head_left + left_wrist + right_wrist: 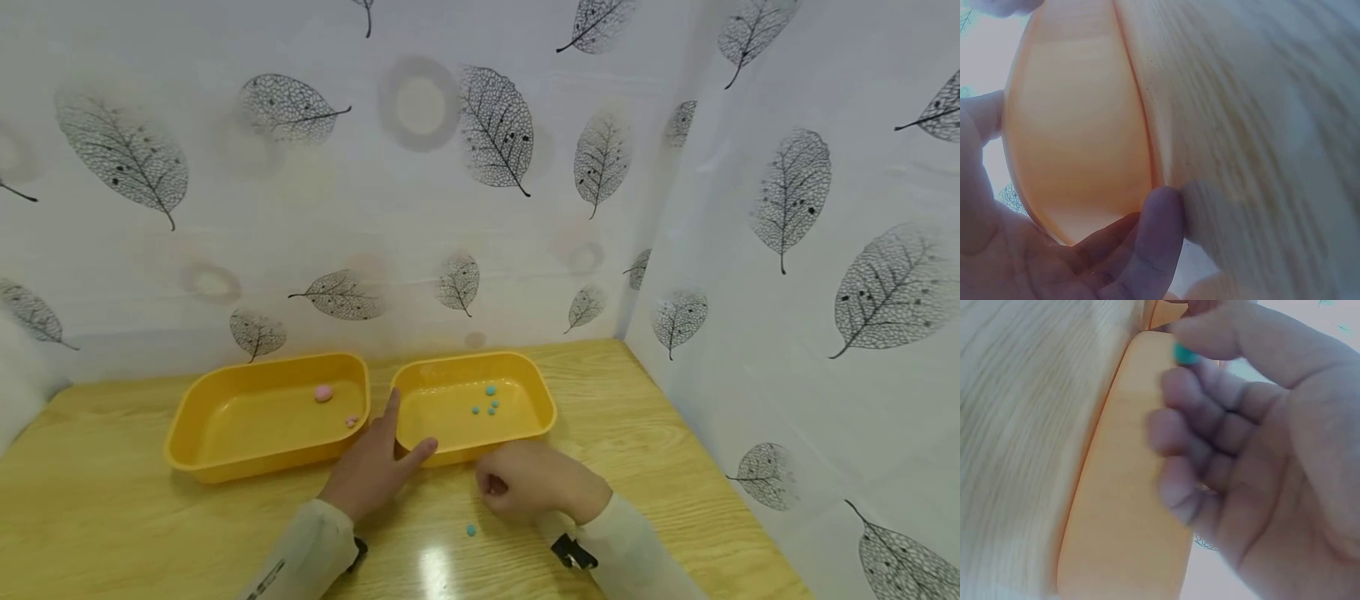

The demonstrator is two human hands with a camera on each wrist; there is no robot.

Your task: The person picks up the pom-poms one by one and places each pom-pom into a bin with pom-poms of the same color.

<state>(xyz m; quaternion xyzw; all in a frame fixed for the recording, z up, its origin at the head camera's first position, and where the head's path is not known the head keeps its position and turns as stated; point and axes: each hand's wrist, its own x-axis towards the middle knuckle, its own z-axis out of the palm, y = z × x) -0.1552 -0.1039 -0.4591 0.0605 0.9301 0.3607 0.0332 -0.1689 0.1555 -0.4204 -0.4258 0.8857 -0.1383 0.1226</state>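
Observation:
My left hand (369,471) holds the near left corner of the smaller yellow tray (480,450). Its index finger lies along the left rim and the thumb reaches over the front rim; in the left wrist view, other fingers (1159,231) curl against the outer wall, low near the table. Just in front of that tray is my right hand (532,482), pinching a small teal ball (1185,354) between thumb and index finger, the other fingers curled. Several teal balls (491,390) lie inside the smaller tray. Another loose teal ball (471,530) rests on the table between my forearms.
To the left stands a larger yellow tray (247,461) with a pink ball (322,392) and small pink pieces (351,422) near its right end. Both trays sit on a wood-grain table (97,517). Leaf-printed white sheeting (420,208) rises behind and on the right.

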